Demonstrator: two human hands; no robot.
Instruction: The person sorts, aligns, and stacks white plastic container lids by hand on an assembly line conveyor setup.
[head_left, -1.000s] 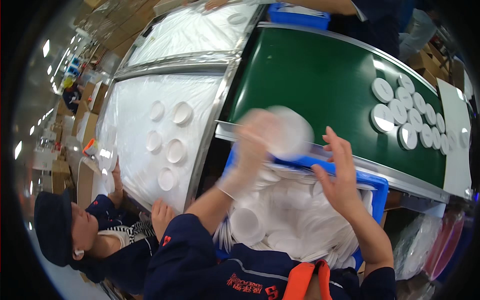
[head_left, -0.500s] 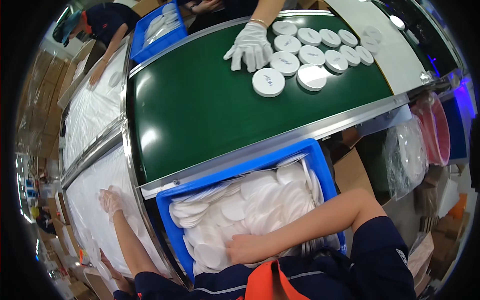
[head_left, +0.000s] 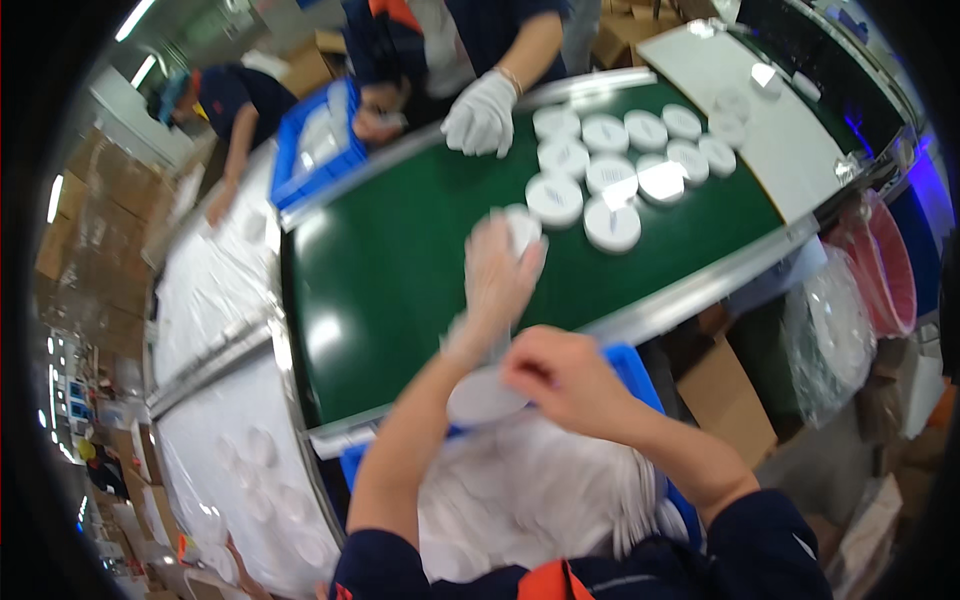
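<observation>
My left hand [head_left: 500, 270], in a thin clear glove, reaches over the green belt. Its fingers are closed round a white round flat tub [head_left: 522, 230], partly covered by the hand. Below it, my right hand [head_left: 570, 380] is bare and pinches a thin white disc [head_left: 487, 397] by its edge, above the front rim of the belt. Under my arms sits a blue bin [head_left: 630, 372] with a heap of similar white discs [head_left: 530, 470]. Several more white tubs [head_left: 556, 200] stand grouped on the belt, right of my left hand.
A co-worker's white-gloved hand [head_left: 483, 115] hovers at the belt's far edge. Another blue bin [head_left: 290, 165] stands beyond the far left corner. On the left, a plastic-covered table [head_left: 200, 420] bears several white discs. A pink tub [head_left: 878, 260] and a cardboard box [head_left: 728, 400] are at right.
My left hand has moved from the left table to a tub on the belt. My right hand has risen from the bin with a disc. The co-worker's gloved hand has drawn back; the view has shifted.
</observation>
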